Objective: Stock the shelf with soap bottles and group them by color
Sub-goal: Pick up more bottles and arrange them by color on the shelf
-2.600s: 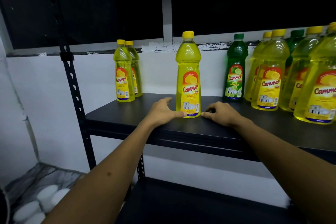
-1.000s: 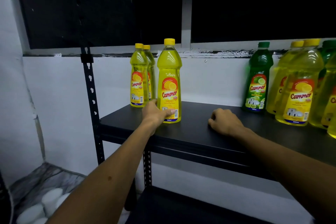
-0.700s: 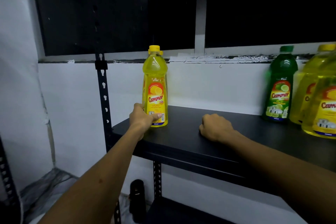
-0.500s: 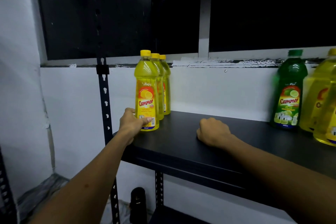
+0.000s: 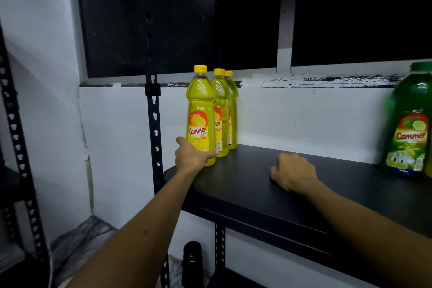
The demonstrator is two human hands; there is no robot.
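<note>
**Yellow bottles lined at the shelf's left end**

Yellow front bottle [image 5: 200, 114] stands upright, long axis vertical, cap up, label facing the camera. It sits at the left end of the black shelf [image 5: 292, 194], near the front-left corner. Two more yellow bottles [image 5: 222, 110] stand just behind it in a row running toward the wall; each is largely hidden by the one in front, labels only partly readable.

Left hand [image 5: 192, 158] grips the front bottle low down, thumb on its left side, fingers curled across the base and covering the label's foot.

Right hand [image 5: 292, 174] rests on the shelf as a loose fist, holding nothing, well apart from the bottles.

Green bottle [image 5: 408, 121] stands upright at the right frame edge, blurred and cut off. Bare shelf lies between it and the right hand.
</note>
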